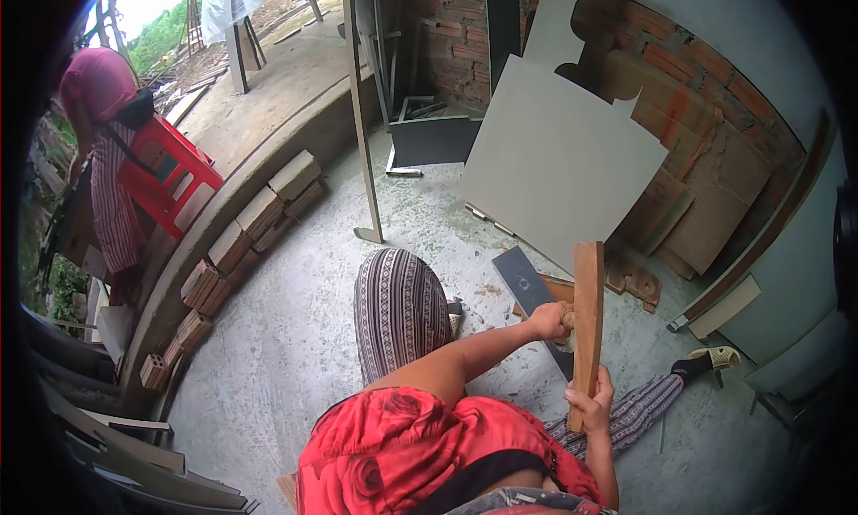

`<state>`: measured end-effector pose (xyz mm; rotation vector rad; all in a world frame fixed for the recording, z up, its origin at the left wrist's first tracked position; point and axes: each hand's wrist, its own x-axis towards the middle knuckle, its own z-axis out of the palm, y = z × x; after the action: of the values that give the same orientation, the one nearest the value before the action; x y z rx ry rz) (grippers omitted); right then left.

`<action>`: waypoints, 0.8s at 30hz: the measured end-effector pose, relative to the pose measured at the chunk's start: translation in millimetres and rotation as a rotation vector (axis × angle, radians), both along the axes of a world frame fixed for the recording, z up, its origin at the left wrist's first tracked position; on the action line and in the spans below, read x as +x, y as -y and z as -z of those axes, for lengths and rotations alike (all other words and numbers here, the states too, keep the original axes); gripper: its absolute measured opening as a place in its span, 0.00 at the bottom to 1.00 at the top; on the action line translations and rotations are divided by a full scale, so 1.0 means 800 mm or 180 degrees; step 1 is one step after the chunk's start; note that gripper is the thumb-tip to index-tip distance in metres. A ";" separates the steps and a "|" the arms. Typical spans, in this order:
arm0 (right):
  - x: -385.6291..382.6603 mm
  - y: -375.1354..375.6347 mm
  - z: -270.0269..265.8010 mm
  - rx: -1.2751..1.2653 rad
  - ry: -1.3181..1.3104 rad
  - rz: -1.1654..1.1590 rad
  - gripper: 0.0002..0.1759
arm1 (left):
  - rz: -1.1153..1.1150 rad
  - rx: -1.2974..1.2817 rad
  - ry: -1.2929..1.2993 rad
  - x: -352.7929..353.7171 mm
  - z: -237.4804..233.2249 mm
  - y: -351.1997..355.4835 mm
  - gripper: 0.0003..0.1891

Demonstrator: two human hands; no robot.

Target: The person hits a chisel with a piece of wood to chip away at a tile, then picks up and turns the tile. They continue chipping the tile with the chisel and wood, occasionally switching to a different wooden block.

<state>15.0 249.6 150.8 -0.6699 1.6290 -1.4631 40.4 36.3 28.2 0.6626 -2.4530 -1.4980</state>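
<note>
My left hand [547,322] is closed around a wooden-handled tool [567,319], whose rounded end shows beside the fingers; its lower part is mostly hidden. My right hand [592,404] grips the lower end of a long, thick piece of wood [587,318]. The wood stands out away from me, its middle right beside the tool's handle. Beneath both hands a dark grey board [519,278] lies slanting on the floor, with a brown wooden piece [559,288] next to it. My patterned trouser legs are bent and stretched on either side.
A large pale panel [563,162] leans at the back, with cardboard sheets [719,180] beside it. A metal post [362,131] stands ahead. Bricks [259,213] line the raised ledge at left. Outside, a person [107,149] bends near a red plastic stool [170,171].
</note>
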 end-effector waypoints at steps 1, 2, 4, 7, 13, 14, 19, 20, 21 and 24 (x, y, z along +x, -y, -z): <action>-0.002 -0.002 0.005 0.0008 -0.0010 0.0002 0.30 | -0.0029 -0.0099 -0.0158 -0.001 0.005 -0.003 0.19; -0.007 0.001 0.016 -0.0151 -0.0077 0.0176 0.30 | -0.0065 -0.0223 -0.0327 -0.004 0.008 0.000 0.18; -0.014 -0.001 0.027 -0.0318 -0.0154 0.0347 0.29 | -0.0149 -0.0291 -0.0419 -0.005 0.014 0.004 0.17; -0.023 -0.013 0.065 0.0122 0.0531 0.0892 0.24 | -0.0179 -0.0243 -0.0280 -0.005 0.007 0.009 0.18; -0.050 -0.037 0.199 0.0445 0.2597 0.1511 0.27 | -0.0109 -0.0233 -0.0156 -0.007 0.014 0.009 0.17; -0.046 -0.039 0.206 0.0487 0.2918 0.1571 0.27 | -0.0195 -0.0216 -0.0175 -0.006 0.013 0.007 0.17; -0.050 -0.025 0.212 0.0826 0.2802 0.1739 0.28 | -0.0232 -0.0113 -0.0192 -0.010 0.007 0.011 0.16; -0.050 -0.026 0.213 0.0799 0.2788 0.1741 0.28 | -0.0223 -0.0130 -0.0213 -0.012 0.006 0.010 0.16; -0.050 -0.024 0.216 0.0936 0.2778 0.1764 0.28 | -0.0214 -0.0140 -0.0233 -0.012 0.006 0.012 0.15; -0.051 -0.020 0.237 0.1076 0.2698 0.1751 0.28 | -0.0218 -0.0087 -0.0240 -0.012 0.006 0.013 0.15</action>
<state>-25.4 265.7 -39.1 0.5834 1.3371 -1.4771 30.5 26.0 23.6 0.6654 -2.3659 -1.4347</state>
